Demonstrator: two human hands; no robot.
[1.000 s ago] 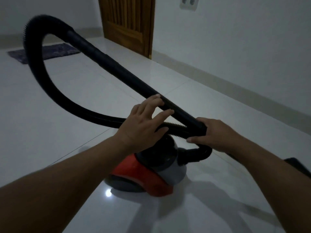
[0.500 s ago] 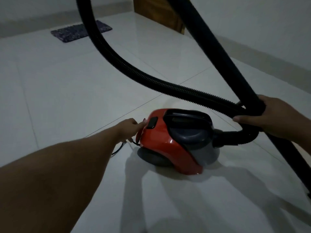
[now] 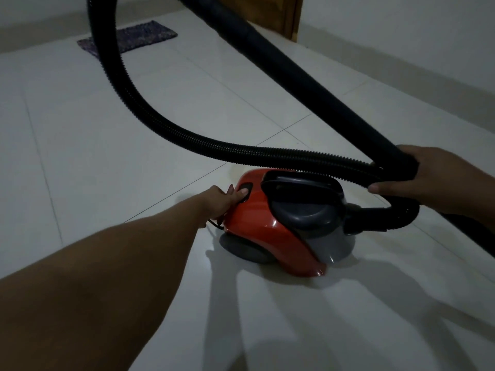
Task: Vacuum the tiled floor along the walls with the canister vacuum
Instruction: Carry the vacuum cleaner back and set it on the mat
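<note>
A red and grey canister vacuum [image 3: 270,231] stands on the white tiled floor [image 3: 112,145] at the centre. My left hand [image 3: 225,200] rests against its rear end, with the thumb on the black button [image 3: 246,193]. My right hand [image 3: 426,178] is closed around the black rigid tube [image 3: 294,73] where it crosses the ribbed hose [image 3: 187,135]. The hose loops up out of the top edge and curves down into the vacuum's front inlet. A thin black cord shows under my left hand.
A white wall with a grey skirting [image 3: 401,65] runs along the right side. A wooden door [image 3: 270,14] stands at the top. A small dark mat [image 3: 128,38] lies on the floor at the far left near the back wall.
My left hand left the tube, reached down to the vacuum's rear and now presses its thumb on the black button. The view tilted down; my right hand kept its hold on the tube.
</note>
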